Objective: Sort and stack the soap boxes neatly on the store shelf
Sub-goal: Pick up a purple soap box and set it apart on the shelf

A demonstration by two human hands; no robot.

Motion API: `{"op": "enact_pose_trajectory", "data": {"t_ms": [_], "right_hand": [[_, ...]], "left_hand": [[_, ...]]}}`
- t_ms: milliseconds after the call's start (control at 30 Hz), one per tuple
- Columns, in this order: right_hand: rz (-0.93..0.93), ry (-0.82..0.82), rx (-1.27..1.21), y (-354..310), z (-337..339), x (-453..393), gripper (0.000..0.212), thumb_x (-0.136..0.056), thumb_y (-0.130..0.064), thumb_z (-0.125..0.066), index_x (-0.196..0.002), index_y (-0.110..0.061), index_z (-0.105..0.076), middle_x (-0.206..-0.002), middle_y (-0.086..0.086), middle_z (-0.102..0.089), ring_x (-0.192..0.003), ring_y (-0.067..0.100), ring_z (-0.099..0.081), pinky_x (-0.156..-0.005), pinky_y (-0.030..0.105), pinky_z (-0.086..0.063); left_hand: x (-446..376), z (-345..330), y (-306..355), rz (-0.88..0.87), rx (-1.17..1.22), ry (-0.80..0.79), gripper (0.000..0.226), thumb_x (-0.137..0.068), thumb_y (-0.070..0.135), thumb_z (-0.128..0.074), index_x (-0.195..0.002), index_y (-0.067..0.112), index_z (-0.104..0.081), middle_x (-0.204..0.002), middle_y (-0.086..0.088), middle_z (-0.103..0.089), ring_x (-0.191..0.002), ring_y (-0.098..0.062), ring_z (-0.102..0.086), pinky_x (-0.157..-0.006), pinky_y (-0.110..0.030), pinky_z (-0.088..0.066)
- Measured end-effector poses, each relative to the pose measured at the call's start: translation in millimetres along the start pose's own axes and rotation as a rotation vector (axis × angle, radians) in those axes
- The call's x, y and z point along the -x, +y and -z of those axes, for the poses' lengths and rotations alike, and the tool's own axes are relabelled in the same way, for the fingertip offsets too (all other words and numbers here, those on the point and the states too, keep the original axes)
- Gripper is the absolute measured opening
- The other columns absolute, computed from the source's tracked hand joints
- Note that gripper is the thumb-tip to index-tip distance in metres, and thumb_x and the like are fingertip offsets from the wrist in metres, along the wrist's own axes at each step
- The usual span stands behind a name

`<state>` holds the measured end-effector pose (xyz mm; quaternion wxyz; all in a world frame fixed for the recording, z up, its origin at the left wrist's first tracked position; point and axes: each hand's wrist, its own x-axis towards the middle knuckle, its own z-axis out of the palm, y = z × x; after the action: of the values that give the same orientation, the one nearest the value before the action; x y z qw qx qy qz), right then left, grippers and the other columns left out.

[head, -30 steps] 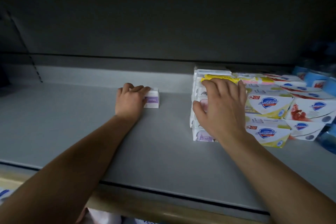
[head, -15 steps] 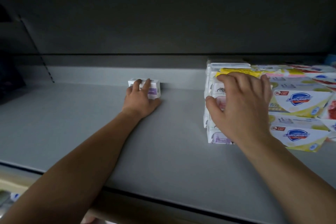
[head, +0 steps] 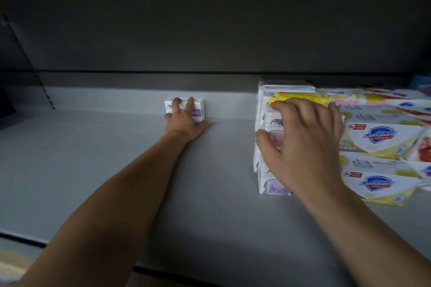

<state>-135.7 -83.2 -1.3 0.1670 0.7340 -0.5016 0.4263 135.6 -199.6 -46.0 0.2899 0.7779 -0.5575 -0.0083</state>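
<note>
soap box [head: 198, 112] under left hand [head: 184, 121] fingers, pressed flat | right hand [head: 303, 137] grips stack [head: 271, 147]

A grey store shelf [head: 98, 170] carries the goods. A single white soap box with a purple label [head: 198, 110] lies against its back wall. Well apart, to the right, a stack of white soap boxes [head: 270, 184] stands just beside stacked yellow-and-white boxes [head: 377, 184].
</note>
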Motion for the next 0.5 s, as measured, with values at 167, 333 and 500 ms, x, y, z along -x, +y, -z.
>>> {"op": "enact_pose_trajectory", "data": {"t_ms": [167, 333, 500], "right_hand": [[0.0, -0.017, -0.007, 0.6, 1.9, -0.2, 0.047, -0.08, -0.041, -0.055, -0.119, -0.017, -0.064, -0.118, 0.005, -0.062, -0.114, 0.034, -0.052, -0.117, 0.05, -0.016], [0.024, -0.063, -0.017, 0.5, 13.2, -0.1, 0.045, -0.08, -0.036, -0.059, -0.12, -0.015, -0.064, -0.12, 0.006, -0.062, -0.114, 0.035, -0.053, -0.116, 0.052, -0.017], [0.049, -0.042, -0.1, 9.5, 39.8, 10.8, 0.034, -0.08, -0.028, -0.057, -0.108, -0.011, -0.068, -0.108, 0.008, -0.065, -0.102, 0.035, -0.055, -0.101, 0.047, -0.038]], "left_hand": [[6.9, 18.2, 6.1, 0.002, 0.004, -0.082, 0.088, -0.082, 0.057, -0.065, -0.154, 0.034, -0.02, -0.16, -0.003, -0.005, -0.142, -0.039, -0.024, -0.115, -0.041, -0.028], [60.5, 48.4, 29.9, -0.139, 0.113, -0.015, 0.049, -0.086, 0.033, -0.065, -0.132, 0.016, -0.058, -0.143, -0.008, -0.048, -0.123, -0.026, -0.054, -0.101, -0.029, -0.043], [141.6, 65.2, 60.3, -0.186, 0.368, -0.039, 0.023, -0.088, 0.027, -0.068, -0.11, 0.023, -0.071, -0.109, 0.008, -0.07, -0.08, -0.001, -0.063, -0.075, -0.009, -0.04]]}}
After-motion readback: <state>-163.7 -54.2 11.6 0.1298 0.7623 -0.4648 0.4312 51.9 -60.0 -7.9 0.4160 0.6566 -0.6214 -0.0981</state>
